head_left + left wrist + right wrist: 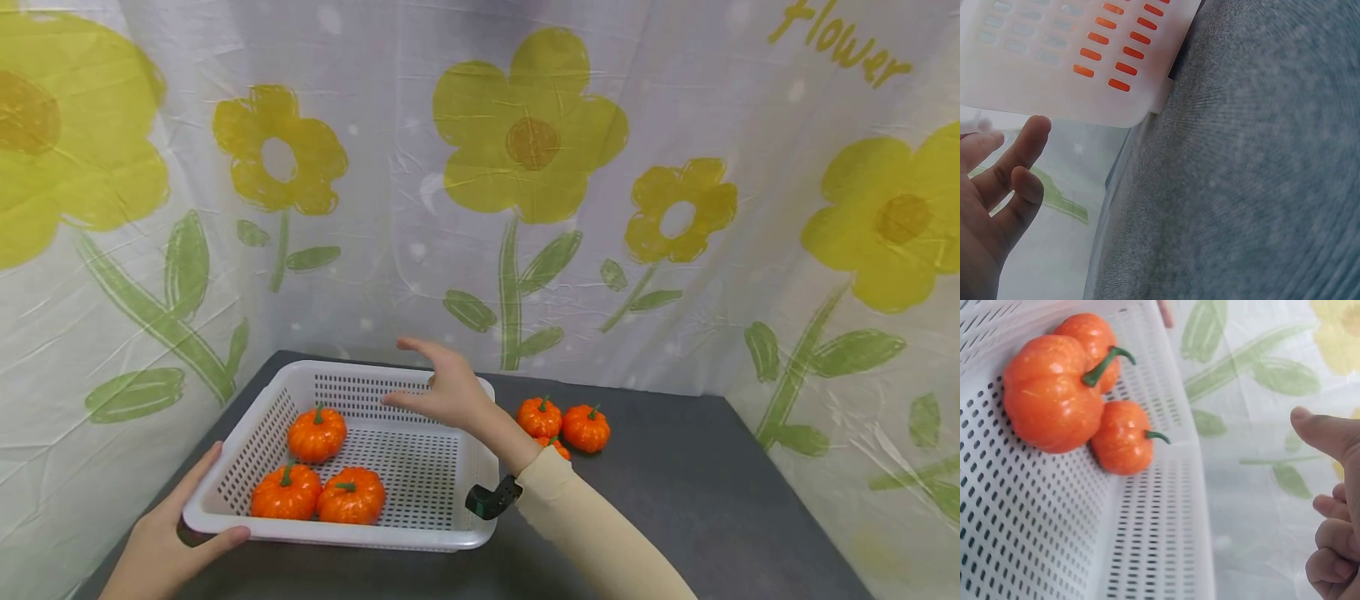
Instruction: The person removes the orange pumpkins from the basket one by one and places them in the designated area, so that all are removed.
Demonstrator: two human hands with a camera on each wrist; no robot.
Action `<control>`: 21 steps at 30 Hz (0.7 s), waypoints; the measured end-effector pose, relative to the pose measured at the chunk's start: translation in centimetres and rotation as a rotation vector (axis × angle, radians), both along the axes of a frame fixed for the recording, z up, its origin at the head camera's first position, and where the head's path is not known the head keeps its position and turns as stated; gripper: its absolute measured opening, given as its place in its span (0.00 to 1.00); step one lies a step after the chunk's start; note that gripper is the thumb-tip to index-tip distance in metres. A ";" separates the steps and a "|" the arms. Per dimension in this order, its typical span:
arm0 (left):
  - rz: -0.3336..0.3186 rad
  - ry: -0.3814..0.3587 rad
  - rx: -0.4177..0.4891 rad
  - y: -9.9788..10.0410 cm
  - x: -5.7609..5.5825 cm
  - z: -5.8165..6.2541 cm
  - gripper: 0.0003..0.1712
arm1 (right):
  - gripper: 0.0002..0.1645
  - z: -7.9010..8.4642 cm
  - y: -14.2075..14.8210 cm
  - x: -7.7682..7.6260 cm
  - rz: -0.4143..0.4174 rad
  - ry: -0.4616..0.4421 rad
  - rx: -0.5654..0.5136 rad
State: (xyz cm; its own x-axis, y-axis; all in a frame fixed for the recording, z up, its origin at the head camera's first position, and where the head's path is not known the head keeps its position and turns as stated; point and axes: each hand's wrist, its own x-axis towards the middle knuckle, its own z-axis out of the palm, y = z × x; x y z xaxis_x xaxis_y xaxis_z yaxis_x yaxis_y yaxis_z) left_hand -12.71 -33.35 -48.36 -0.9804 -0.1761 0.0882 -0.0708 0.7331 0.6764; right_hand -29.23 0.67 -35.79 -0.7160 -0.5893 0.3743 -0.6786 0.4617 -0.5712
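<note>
Near the counter's (690,517) back edge, right of the white basket (405,538), three loose pumpkins (587,429) sit close together, the nearest partly hidden by the right sleeve (600,525). The basket takes up the counter's left part, reaching close to its back left corner. Three more pumpkins (352,497) lie inside: two at the front wall, one farther back by the left wall. A flowered curtain (390,183) hangs behind and on both sides. The left hand (161,533) touches the basket's front left corner, thumb and fingers spread apart around it. Above the basket, the right hand (452,387) holds nothing, thumb and fingers well apart.
</note>
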 end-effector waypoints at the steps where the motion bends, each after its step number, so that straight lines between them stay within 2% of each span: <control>1: 0.001 -0.002 -0.001 0.0 0.0 0.0 0.69 | 0.49 -0.2 -0.3 0.0 0.000 -0.005 0.015; 5: 0.003 -0.010 -0.002 0.1 -0.1 0.0 0.69 | 0.49 -1.1 -1.4 -0.2 -0.001 -0.025 0.068; 11: 0.001 -0.018 -0.002 0.0 -0.1 0.0 0.69 | 0.48 -2.2 -2.4 -0.5 -0.012 -0.051 0.069; 21: 0.002 0.036 -0.005 0.0 0.1 -0.2 0.70 | 0.46 -3.9 -3.2 -0.9 -0.008 -0.111 0.090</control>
State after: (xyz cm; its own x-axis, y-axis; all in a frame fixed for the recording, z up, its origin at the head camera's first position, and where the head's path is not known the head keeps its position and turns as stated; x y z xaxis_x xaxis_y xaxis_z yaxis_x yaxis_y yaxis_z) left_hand -12.62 -33.33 -48.57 -0.9763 -0.1774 0.1240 -0.0482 0.7364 0.6748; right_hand -30.13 -2.50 -39.67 -0.7549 -0.6108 0.2387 -0.6098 0.5198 -0.5983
